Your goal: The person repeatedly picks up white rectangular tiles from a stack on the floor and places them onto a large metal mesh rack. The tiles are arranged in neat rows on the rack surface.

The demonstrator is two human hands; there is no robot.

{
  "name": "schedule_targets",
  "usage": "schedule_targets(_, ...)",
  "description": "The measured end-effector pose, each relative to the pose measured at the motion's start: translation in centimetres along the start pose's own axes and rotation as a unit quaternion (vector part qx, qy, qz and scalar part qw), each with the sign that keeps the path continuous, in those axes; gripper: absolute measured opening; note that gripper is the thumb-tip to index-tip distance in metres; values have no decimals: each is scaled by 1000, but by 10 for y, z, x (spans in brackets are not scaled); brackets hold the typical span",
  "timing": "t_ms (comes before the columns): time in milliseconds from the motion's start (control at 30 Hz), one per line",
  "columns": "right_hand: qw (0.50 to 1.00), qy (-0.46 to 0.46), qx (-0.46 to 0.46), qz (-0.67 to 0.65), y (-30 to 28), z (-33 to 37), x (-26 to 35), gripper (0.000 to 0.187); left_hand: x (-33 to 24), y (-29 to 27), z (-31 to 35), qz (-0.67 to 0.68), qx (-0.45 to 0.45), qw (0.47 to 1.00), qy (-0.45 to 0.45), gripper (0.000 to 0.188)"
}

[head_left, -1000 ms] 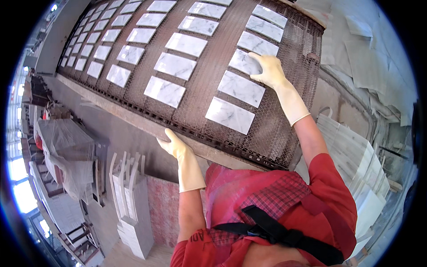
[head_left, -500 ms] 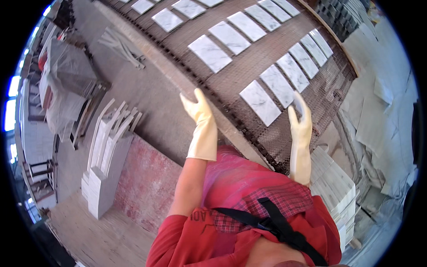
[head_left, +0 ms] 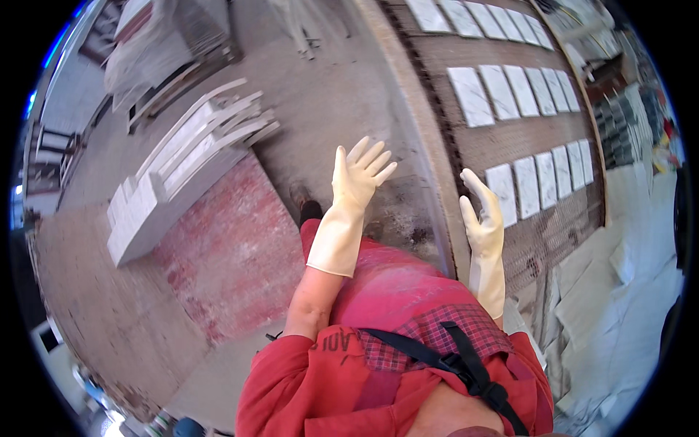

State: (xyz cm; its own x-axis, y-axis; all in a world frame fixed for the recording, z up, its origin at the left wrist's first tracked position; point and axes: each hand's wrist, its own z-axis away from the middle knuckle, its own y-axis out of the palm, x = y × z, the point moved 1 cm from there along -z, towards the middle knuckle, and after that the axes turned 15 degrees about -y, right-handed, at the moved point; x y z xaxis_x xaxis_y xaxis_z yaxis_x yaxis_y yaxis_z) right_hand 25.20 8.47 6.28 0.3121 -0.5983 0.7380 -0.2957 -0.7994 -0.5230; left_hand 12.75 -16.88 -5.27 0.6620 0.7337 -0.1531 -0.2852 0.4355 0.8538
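My left hand (head_left: 357, 176), in a cream rubber glove, is raised over the floor with its fingers spread and nothing in it. To the right, my right hand (head_left: 483, 215) wears the same kind of glove. Its thumb and fingers are apart, and it is empty near the edge of a brown mesh conveyor (head_left: 466, 146). Rows of white, grey-veined marble tiles (head_left: 499, 191) lie flat on that mesh. The nearest row is just beyond my right fingers, though I cannot tell whether they touch.
Left of me, a stack of white tiles (head_left: 142, 215) with pale curved strips stands beside a red-stained board (head_left: 226, 255) on a wooden table (head_left: 87, 291). Farther back is a plastic-wrapped load (head_left: 156, 62). Light sheets (head_left: 604, 291) lie at right, near dark stacked pieces (head_left: 615, 131).
My view and body have turned left, so the conveyor now sits farther right and the tile stack nearer the middle. My left hand's fingers have spread wider; both hands stay empty.
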Motion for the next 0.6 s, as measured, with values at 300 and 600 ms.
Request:
schedule_targets(300,961,-171,218,-22,149,-103,61,50,-143,-91,43,145,146,971,120,71)
schedule_targets(600,896,-137,416,-69,365,-210,76,51,-306,-282,72,143,-326,925,134,57)
